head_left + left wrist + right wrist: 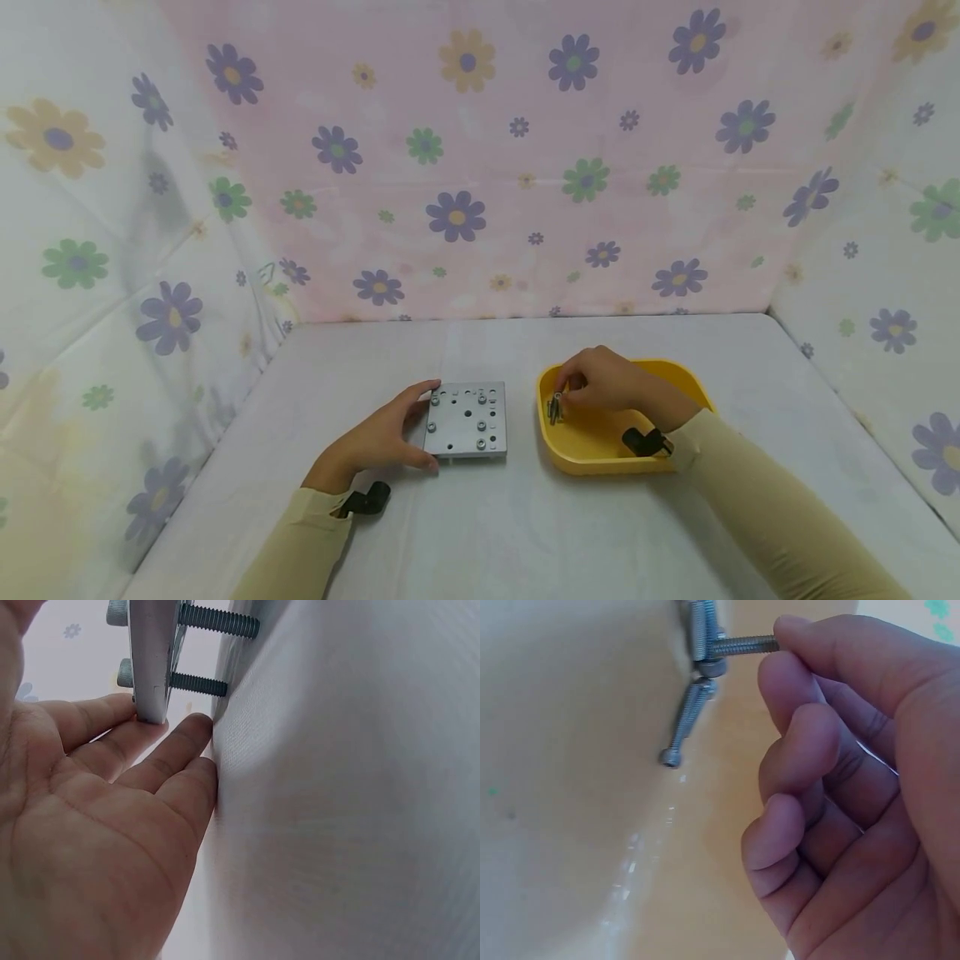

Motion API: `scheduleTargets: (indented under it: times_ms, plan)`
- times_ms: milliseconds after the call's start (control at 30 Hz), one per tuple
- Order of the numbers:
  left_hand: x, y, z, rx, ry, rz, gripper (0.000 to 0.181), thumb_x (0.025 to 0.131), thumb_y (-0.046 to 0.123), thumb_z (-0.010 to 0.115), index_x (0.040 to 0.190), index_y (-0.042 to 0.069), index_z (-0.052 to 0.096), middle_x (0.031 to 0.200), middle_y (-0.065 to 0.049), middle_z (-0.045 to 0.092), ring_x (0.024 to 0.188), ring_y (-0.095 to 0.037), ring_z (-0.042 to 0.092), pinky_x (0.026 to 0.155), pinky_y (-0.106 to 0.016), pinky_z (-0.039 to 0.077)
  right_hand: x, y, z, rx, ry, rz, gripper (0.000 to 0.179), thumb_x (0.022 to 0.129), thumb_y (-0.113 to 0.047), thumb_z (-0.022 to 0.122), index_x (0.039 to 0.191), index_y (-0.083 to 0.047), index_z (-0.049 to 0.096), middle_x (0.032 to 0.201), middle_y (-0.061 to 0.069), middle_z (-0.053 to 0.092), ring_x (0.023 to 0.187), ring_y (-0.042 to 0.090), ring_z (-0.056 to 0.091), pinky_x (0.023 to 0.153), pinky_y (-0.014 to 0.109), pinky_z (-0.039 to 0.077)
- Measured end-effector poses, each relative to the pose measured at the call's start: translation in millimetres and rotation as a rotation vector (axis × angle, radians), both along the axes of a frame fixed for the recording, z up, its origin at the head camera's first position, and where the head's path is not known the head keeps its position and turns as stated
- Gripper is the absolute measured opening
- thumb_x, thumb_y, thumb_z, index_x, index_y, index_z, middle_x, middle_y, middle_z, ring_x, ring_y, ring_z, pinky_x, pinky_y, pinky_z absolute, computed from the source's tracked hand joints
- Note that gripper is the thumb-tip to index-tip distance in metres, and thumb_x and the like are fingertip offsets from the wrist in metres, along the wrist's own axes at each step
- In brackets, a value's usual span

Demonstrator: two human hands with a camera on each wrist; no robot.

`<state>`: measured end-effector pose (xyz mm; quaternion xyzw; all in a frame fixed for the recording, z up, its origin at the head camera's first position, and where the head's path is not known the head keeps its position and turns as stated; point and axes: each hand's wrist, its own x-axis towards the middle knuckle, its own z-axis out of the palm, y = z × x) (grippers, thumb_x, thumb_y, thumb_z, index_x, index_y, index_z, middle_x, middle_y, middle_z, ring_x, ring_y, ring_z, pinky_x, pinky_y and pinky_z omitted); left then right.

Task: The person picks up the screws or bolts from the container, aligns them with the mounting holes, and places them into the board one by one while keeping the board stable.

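My left hand spans the left side of a square metal plate, thumb at the near corner and fingers at the far one. Several socket-head screws stand in its holes. Seen from the left wrist, their threaded shanks stick out beneath the plate toward the tabletop. Over the left end of a yellow tray, my right hand pinches a screw between thumb and forefinger. Other loose screws lie in the tray right by the held one.
A white cloth covers the table. Flower-patterned curtains close off the back and both sides. The tray's raised wall stands around my right hand, to the right of the plate. A dark wrist camera sits on my left sleeve.
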<state>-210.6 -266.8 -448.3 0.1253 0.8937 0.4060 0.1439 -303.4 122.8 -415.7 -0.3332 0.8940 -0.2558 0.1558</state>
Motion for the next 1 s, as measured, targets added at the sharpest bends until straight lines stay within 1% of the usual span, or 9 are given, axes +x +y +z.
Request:
scheduleTargets:
  times_ms: [200,367,467,533,700,833,1000]
  plan:
    - [-1.3,-0.9,-2.8,0.025,0.01,-0.015,0.131,0.06,0.032,0.101,0.165,0.028,0.023,0.169,-0.001,0.03,0.155,-0.033,0.034,0.127,-0.057,0.023,3.1,3.0,8.8,-0.049,0.025,-0.011,0.012,0.093,-0.024,0.078,0.104,-0.021,0.08,0.077,-0.01,0.07,0.073,0.013,0.06,0.068,0.028,0.052]
    - [-1.9,-2.2,-4.8,0.03,0.014,-0.015,0.132,0.059,0.033,0.101,0.165,0.029,0.023,0.169,-0.002,0.032,0.154,-0.033,0.035,0.127,-0.058,0.022,5.0,7.0,17.2,-0.091,0.01,-0.035,0.012,0.093,-0.025,0.077,0.104,-0.022,0.079,0.083,0.0,0.075,0.072,0.014,0.062,0.067,0.029,0.053]
    - [-1.9,-2.8,-5.4,0.031,0.017,-0.015,0.132,0.059,0.033,0.102,0.165,0.029,0.024,0.168,-0.003,0.034,0.154,-0.033,0.035,0.127,-0.059,0.022,6.4,8.0,22.5,-0.108,0.011,-0.045,0.01,0.094,-0.025,0.076,0.104,-0.023,0.079,0.085,0.005,0.076,0.072,0.015,0.061,0.064,0.029,0.052]
    - [-2.0,-3.0,-5.7,0.032,0.019,-0.017,0.132,0.058,0.032,0.102,0.165,0.028,0.024,0.167,-0.004,0.036,0.154,-0.033,0.036,0.127,-0.059,0.021,7.3,8.8,24.7,-0.12,0.011,-0.051,0.009,0.095,-0.026,0.076,0.103,-0.024,0.079,0.086,0.005,0.076,0.073,0.015,0.061,0.063,0.028,0.051]
    - [-1.4,-2.6,-4.5,0.023,0.02,-0.013,0.131,0.058,0.032,0.102,0.164,0.029,0.025,0.163,-0.007,0.041,0.153,-0.032,0.037,0.127,-0.061,0.02,9.2,9.9,27.9,-0.165,0.016,-0.076,0.008,0.094,-0.029,0.077,0.102,-0.026,0.078,0.08,-0.001,0.07,0.071,0.017,0.058,0.06,0.027,0.048]
    - [-1.1,-1.8,-3.6,0.017,0.015,-0.01,0.129,0.059,0.032,0.101,0.164,0.03,0.026,0.164,-0.005,0.041,0.153,-0.032,0.038,0.127,-0.061,0.021,11.4,8.2,31.0,-0.206,0.025,-0.094,0.012,0.094,-0.031,0.077,0.104,-0.026,0.079,0.076,-0.003,0.064,0.068,0.018,0.055,0.058,0.027,0.045]
    - [-1.8,-2.2,-5.1,0.03,0.009,-0.012,0.128,0.059,0.03,0.101,0.164,0.031,0.026,0.164,-0.004,0.04,0.153,-0.031,0.037,0.127,-0.059,0.021,16.5,2.5,37.2,-0.236,0.043,-0.117,0.013,0.094,-0.032,0.078,0.105,-0.027,0.079,0.076,-0.002,0.063,0.069,0.019,0.055,0.059,0.026,0.045]
